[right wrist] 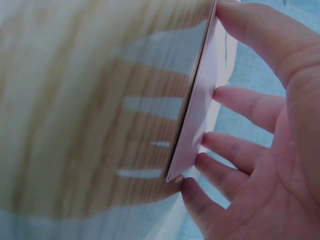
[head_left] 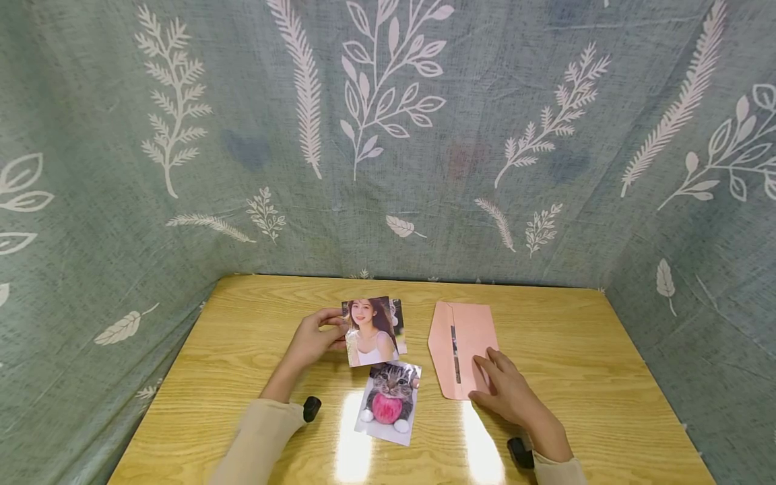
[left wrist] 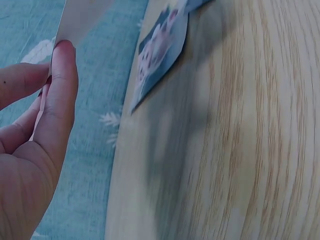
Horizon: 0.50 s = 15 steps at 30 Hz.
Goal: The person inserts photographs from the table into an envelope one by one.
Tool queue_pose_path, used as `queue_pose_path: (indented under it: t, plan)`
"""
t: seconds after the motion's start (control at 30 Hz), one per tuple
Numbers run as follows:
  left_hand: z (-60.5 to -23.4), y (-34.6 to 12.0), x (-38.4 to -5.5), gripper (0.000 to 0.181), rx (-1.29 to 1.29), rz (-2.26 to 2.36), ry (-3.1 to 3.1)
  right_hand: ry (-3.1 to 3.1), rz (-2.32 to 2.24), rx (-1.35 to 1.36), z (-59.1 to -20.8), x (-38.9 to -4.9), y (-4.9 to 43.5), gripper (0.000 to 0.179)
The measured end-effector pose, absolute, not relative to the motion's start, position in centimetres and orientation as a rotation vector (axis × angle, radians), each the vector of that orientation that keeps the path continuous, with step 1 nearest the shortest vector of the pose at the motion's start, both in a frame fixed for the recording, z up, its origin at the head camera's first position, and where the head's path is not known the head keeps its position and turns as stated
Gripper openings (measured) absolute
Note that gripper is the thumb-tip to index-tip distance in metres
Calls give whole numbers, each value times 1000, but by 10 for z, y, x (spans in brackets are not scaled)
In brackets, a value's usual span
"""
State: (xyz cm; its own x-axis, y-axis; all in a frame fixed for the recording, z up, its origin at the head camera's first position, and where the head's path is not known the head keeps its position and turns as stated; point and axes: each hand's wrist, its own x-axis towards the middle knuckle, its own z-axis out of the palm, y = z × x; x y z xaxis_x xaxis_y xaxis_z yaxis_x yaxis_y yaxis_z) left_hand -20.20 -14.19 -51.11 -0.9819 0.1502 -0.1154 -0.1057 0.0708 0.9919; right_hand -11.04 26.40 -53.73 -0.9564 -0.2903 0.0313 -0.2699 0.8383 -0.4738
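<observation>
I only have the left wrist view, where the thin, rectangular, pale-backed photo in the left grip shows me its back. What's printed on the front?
Observer: The photo shows a long-haired person in a white top.
Operator: Where's the right grip?
Observer: It touches a flat, pink paper envelope.
Operator: Is anything showing inside that envelope?
Observer: Yes, a narrow, dark patterned strip shows at its opening; I can't tell what it belongs to.

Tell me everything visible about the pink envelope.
The pink envelope looks like smooth paper. It lies on the wood-grained table, right of the cat photo in the head view. Its tapered flap is open, spread leftward, and a narrow strip of printed picture shows at the opening. The right hand touches its lower right part.
</observation>
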Motion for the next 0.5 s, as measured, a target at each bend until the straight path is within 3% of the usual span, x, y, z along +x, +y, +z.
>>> queue_pose_path:
  t: [0.5]
  plan:
    - [-514,-100,-208,39,100,2006,2145,2976,-751,-470,-537,-111,264,71]
